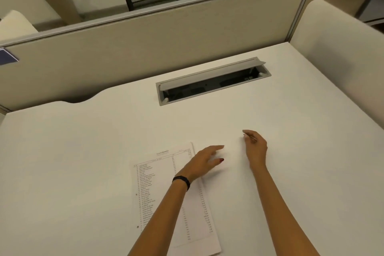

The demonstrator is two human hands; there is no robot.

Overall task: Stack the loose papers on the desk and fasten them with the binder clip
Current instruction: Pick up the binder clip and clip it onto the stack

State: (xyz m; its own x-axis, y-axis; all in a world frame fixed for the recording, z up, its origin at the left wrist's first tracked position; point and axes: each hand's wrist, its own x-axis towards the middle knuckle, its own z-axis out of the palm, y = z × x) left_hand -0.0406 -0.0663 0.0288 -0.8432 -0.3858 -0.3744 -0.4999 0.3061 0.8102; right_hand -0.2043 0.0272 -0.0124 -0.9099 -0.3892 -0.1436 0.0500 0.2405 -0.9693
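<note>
Barely started, nothing fastened yet — one printed sheet [154, 185] showing, left hand [204, 161] open over it, right hand [255, 149] curled — can't tell on what.

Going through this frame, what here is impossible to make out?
Head view:
Binder clip: nowhere in sight.
Printed white paper sheet: text too small to read; left hand and forearm cover its right part.
Right hand: curled fingers may pinch a blank sheet, but white on the white desk hides it.
Grey cable tray: inside too dark.
</note>
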